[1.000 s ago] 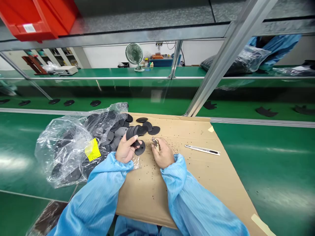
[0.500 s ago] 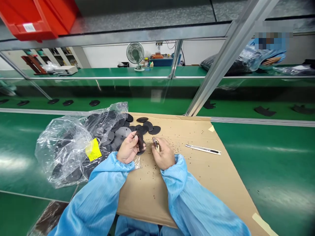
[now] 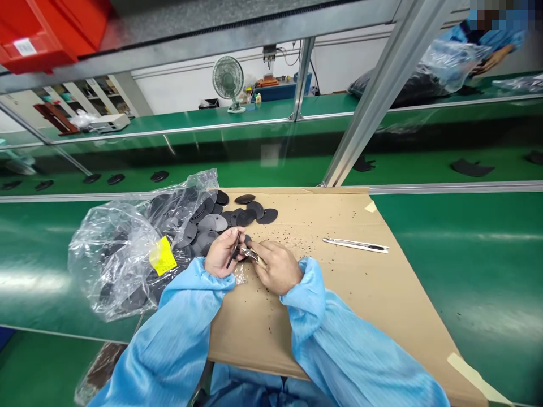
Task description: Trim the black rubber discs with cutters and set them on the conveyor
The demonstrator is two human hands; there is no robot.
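Between the fingers of my left hand (image 3: 220, 254) is a thin black plastic disc (image 3: 233, 252), turned almost edge-on. My right hand (image 3: 278, 267) is closed around a pair of nippers (image 3: 253, 255), whose metal jaws reach the disc's edge; whether they grip it I cannot tell. Just beyond my hands, several loose black discs (image 3: 268, 216) lie on the cardboard sheet (image 3: 339, 299). More discs spill from a clear plastic bag (image 3: 114, 237) with a yellow label (image 3: 162, 256), left of my left hand. Tiny dark bits are scattered over the cardboard.
A utility knife (image 3: 355, 245) lies on the cardboard to the right. Behind runs a green belt (image 3: 254, 169) carrying spaced black parts. A slanted metal post (image 3: 382, 90) rises at the cardboard's back edge. A red bin (image 3: 46, 34) sits upper left; another person handles a bag far right.
My right hand has brought the nippers left to the disc. The disc in my left hand has turned more edge-on. The view has tilted slightly.
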